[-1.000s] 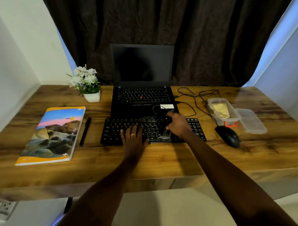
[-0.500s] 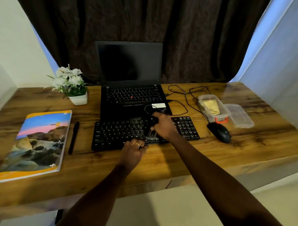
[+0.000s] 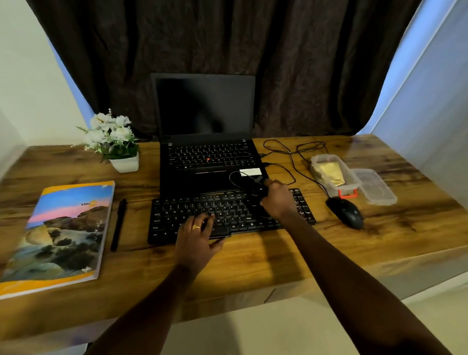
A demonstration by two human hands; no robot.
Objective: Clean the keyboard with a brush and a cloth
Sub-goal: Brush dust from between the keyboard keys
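A black external keyboard point(image 3: 191, 210) lies on the wooden desk point(image 3: 257, 256) in front of an open black laptop point(image 3: 207, 141). My right hand point(image 3: 278, 199) is closed around a dark brush point(image 3: 256, 185); its handle sticks out toward the laptop and its bristle end is hidden under my hand, over the keyboard's right half. My left hand point(image 3: 196, 236) rests flat on the keyboard's front edge with fingers spread. A yellow cloth point(image 3: 332, 173) sits in a clear plastic container point(image 3: 348, 184) at the right.
A black mouse point(image 3: 345, 212) and its cable point(image 3: 293, 153) lie right of the keyboard, next to the container's lid point(image 3: 375, 190). A pen point(image 3: 118, 224), a colourful book point(image 3: 61, 236) and a small flower pot point(image 3: 119, 144) are at the left. A dark curtain hangs behind.
My right hand with the brush has shifted rightward along the keyboard. My left hand drew back from the keys to the front edge. The camera view also moved.
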